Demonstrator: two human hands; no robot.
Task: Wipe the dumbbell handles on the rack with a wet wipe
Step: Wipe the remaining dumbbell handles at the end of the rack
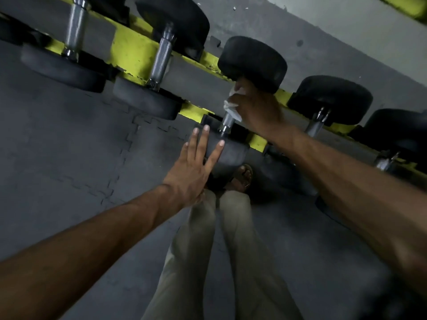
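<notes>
Several black dumbbells lie across a yellow rack that runs from upper left to right. My right hand grips the steel handle of the middle dumbbell with a white wet wipe wrapped round it; only the handle's lower end shows. My left hand lies flat with straight, spread fingers against that dumbbell's near head. Bare steel handles of neighbouring dumbbells, one to the left and another to the right, are visible.
Grey interlocking floor mats cover the ground left of the rack. My legs in light trousers and a sandalled foot stand just below the rack. A pale wall rises behind it.
</notes>
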